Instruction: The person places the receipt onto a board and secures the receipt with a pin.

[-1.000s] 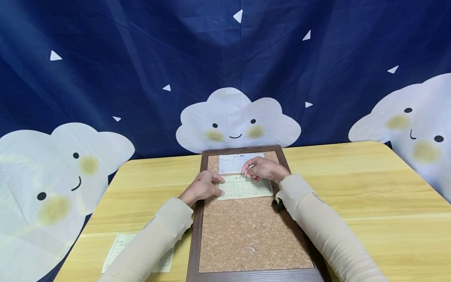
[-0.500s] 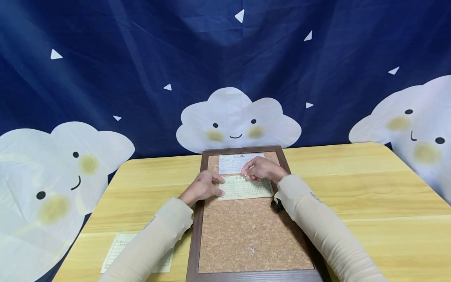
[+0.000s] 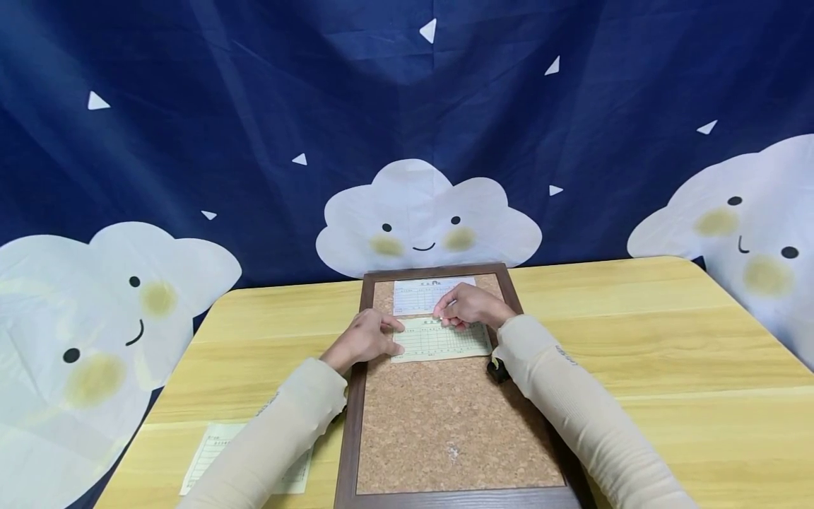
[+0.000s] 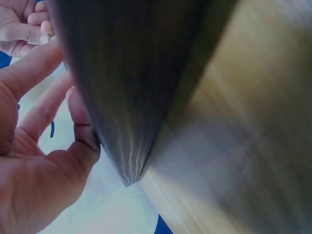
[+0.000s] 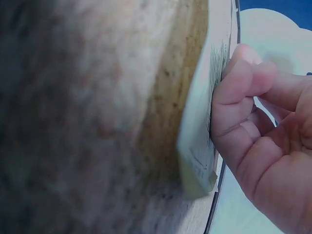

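A pale green printed form [image 3: 439,341] lies across a cork board [image 3: 458,417] with a dark wooden frame, just below a white printed form [image 3: 412,297]. My left hand [image 3: 364,338] holds the green form's left edge down with fairly straight fingertips and thumb. Over the form's top edge, my right hand [image 3: 475,305] pinches a small pin between thumb and curled fingers. Most of the pin is hidden; only a tiny shiny bit shows by the thumb in the left wrist view. In the right wrist view the form's near corner curls away from the cork.
On the wooden table [image 3: 636,339], another pale green form [image 3: 213,445] lies at the left, partly under my left sleeve. A blue curtain with clouds [image 3: 426,219] hangs behind. A wrist-worn black device [image 3: 498,371] shows beneath the right cuff. The cork has a pale worn spot.
My right hand has shifted very slightly along the green form's top edge, its pinch unchanged. The left hand stays in place on the form.
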The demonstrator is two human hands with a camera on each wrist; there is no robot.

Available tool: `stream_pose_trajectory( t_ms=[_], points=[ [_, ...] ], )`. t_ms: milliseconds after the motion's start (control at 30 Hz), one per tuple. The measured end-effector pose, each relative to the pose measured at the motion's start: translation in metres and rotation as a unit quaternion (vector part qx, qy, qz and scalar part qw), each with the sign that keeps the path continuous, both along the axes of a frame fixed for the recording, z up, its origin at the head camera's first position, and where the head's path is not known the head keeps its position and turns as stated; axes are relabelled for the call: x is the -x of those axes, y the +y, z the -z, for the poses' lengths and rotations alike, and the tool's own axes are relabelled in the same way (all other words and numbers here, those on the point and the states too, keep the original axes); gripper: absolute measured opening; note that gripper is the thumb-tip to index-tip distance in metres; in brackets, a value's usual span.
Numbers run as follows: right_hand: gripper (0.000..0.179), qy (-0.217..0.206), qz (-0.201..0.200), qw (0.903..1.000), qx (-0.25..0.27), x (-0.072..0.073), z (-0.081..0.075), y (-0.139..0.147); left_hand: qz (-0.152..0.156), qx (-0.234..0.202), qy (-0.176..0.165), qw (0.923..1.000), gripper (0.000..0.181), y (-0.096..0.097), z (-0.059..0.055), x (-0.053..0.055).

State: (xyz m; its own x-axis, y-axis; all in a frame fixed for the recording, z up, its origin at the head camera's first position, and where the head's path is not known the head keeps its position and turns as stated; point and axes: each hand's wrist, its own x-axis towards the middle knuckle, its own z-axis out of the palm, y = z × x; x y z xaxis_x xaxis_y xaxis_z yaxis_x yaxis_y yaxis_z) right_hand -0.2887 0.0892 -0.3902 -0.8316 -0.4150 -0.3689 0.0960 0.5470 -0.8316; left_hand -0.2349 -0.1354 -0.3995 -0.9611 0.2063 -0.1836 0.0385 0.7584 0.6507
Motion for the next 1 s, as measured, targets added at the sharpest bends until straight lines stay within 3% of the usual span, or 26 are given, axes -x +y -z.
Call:
stream_pose_trajectory(
  t_ms=[633,1000],
  points=[
    [0.018,0.01,0.001,0.9996,-0.028,0.0005,-0.0028,-0.0038,-0.007,-0.002,0.006,1.0,0.032,0.0018,-0.0021,-0.0003],
    [0.017,0.006,0.01,0.9998,-0.015,0.0007,-0.0008,-0.003,-0.006,-0.003,0.001,1.0,0.033,0.0017,-0.0028,-0.0014]
  ],
)
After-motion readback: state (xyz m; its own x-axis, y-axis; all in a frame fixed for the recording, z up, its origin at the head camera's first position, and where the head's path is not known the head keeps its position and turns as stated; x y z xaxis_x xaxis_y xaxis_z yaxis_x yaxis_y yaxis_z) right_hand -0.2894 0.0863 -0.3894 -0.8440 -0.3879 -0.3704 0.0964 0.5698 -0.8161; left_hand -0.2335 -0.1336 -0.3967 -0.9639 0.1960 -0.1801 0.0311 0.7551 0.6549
